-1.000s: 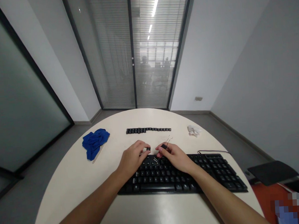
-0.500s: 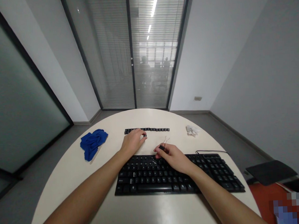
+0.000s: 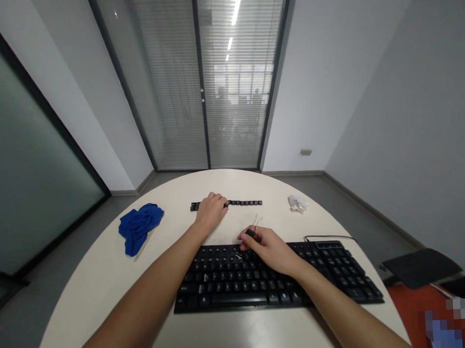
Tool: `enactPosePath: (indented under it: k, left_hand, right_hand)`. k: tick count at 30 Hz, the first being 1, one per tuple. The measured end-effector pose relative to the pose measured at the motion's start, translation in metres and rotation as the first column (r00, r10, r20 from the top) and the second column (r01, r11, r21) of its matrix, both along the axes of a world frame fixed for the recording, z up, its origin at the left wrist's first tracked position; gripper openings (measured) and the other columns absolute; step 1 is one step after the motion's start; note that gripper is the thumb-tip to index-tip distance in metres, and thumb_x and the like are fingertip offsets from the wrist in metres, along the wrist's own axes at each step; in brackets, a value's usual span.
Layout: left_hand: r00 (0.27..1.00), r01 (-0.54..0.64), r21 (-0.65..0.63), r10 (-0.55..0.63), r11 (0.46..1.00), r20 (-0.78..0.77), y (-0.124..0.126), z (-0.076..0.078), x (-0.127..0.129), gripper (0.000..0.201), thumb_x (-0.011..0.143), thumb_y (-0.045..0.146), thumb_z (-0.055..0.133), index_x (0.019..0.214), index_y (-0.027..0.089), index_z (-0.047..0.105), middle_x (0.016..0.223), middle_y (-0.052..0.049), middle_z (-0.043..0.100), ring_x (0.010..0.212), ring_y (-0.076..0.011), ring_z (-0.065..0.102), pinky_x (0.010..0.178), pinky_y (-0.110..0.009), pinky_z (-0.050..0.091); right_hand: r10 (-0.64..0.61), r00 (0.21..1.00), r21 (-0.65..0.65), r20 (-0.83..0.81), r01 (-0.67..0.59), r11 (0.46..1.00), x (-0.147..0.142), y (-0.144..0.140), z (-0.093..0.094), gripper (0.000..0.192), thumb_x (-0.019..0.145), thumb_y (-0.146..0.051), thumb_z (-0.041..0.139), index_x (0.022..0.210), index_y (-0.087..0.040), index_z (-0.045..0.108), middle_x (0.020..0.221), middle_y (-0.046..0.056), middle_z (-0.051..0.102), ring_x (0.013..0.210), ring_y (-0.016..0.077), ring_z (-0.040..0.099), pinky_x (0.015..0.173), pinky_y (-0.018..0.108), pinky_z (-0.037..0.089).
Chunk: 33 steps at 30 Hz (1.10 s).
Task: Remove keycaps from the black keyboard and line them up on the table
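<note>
Setting a pulled keycap into the keycap row [image 3: 244,202] w/ our left hand [image 3: 211,210], fingers curled on it. Right hand [image 3: 268,249] pinches the wire keycap puller [image 3: 252,230] over the keyboard [image 3: 300,274] on the desk [image 3: 106,284]. Prob next: hook another cap squarely.

The keyboard [image 3: 277,275] lies on the surface [image 3: 106,295]. Behind it lies the keycap row [image 3: 244,203], with the cloth [image 3: 137,228] left and the tissue [image 3: 297,204] right.
</note>
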<state>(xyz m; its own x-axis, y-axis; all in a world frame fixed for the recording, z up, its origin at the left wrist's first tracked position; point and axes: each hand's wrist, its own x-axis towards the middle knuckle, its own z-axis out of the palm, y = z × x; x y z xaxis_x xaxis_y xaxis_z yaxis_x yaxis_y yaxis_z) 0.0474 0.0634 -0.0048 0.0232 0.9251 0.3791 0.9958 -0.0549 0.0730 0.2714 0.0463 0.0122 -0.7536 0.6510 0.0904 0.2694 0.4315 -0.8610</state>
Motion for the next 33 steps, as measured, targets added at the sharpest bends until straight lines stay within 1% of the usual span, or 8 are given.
enactPosePath:
  k: [8,16,19,24,28,33]
  left_hand:
    - [0.999,0.029,-0.009,-0.029,1.000,-0.012,0.0050,-0.0059,-0.0015,0.011,0.087,0.023,0.063,0.096,0.021,0.068,0.102,-0.006,0.068,0.105,-0.0249,0.051,0.085,-0.035,0.045]
    - [0.999,0.014,0.007,-0.014,1.000,-0.047,0.0051,-0.0090,-0.0019,0.014,0.088,0.024,0.062,0.101,0.021,0.068,0.107,-0.006,0.066,0.107,-0.0243,0.051,0.086,-0.035,0.046]
    - [0.998,0.009,-0.003,-0.009,1.000,-0.063,0.0052,-0.0082,-0.0012,0.014,0.089,0.025,0.061,0.100,0.020,0.069,0.106,-0.007,0.065,0.107,-0.0241,0.051,0.086,-0.035,0.047]
    - [0.996,-0.042,-0.014,0.041,0.999,-0.080,0.0065,-0.0049,0.0021,0.014,0.090,0.026,0.059,0.097,0.019,0.070,0.105,-0.008,0.064,0.106,-0.0246,0.051,0.084,-0.034,0.047]
    - [0.995,-0.059,-0.028,0.057,0.998,-0.087,0.0059,-0.0041,0.0040,0.013,0.090,0.026,0.060,0.097,0.019,0.069,0.105,-0.009,0.064,0.105,-0.0250,0.051,0.083,-0.034,0.048]
    - [0.997,-0.066,-0.034,0.065,0.997,-0.042,0.0009,0.0003,0.0048,0.016,0.089,0.026,0.061,0.103,0.020,0.065,0.109,-0.009,0.062,0.109,-0.0246,0.050,0.087,-0.034,0.047]
  right_hand:
    - [-0.006,1.000,-0.006,0.004,0.006,1.000,-0.0004,0.0009,-0.0005,0.032,0.097,-0.045,0.048,0.090,-0.019,0.066,0.082,0.002,0.073,0.077,0.0180,0.063,0.074,0.030,0.044]
    - [-0.007,1.000,-0.001,0.004,0.007,1.000,0.0002,0.0004,-0.0001,0.031,0.097,-0.043,0.048,0.089,-0.019,0.066,0.082,0.002,0.073,0.077,0.0180,0.064,0.075,0.030,0.044]
    - [-0.007,1.000,0.001,0.002,0.007,1.000,0.0002,0.0001,0.0002,0.030,0.097,-0.043,0.048,0.089,-0.019,0.065,0.082,0.002,0.073,0.077,0.0180,0.063,0.074,0.030,0.044]
    - [-0.005,1.000,0.000,-0.004,0.005,1.000,0.0002,0.0005,-0.0003,0.031,0.097,-0.043,0.048,0.090,-0.019,0.066,0.082,0.002,0.073,0.077,0.0179,0.063,0.073,0.030,0.044]
    - [-0.004,1.000,-0.003,-0.005,0.004,1.000,0.0007,0.0002,-0.0001,0.032,0.097,-0.044,0.048,0.091,-0.019,0.067,0.082,0.002,0.073,0.077,0.0178,0.064,0.073,0.029,0.045]
    - [-0.001,1.000,-0.001,-0.005,0.001,1.000,0.0013,-0.0010,0.0019,0.033,0.097,-0.044,0.048,0.090,-0.018,0.067,0.082,0.003,0.073,0.077,0.0179,0.064,0.074,0.029,0.045]
